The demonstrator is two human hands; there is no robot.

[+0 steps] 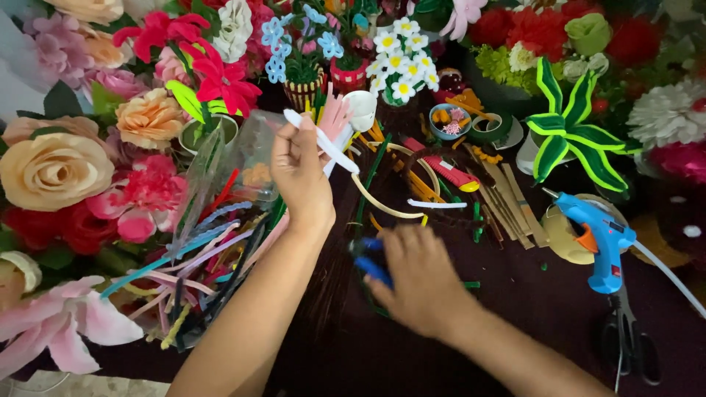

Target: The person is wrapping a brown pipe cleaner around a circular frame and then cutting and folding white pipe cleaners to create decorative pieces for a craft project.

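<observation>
White stems [323, 143] in left hand [300, 176]

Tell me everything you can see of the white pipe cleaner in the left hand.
The white pipe cleaner is a thin, fuzzy-looking stem, straight, tilted from upper left down to lower right. The left hand pinches it near the middle, raised above the dark table; both ends stick out free, the upper end rounded. Behind it stand a white cup and pink strips. The right hand is apart from it, lower down, on a blue-handled tool.
</observation>
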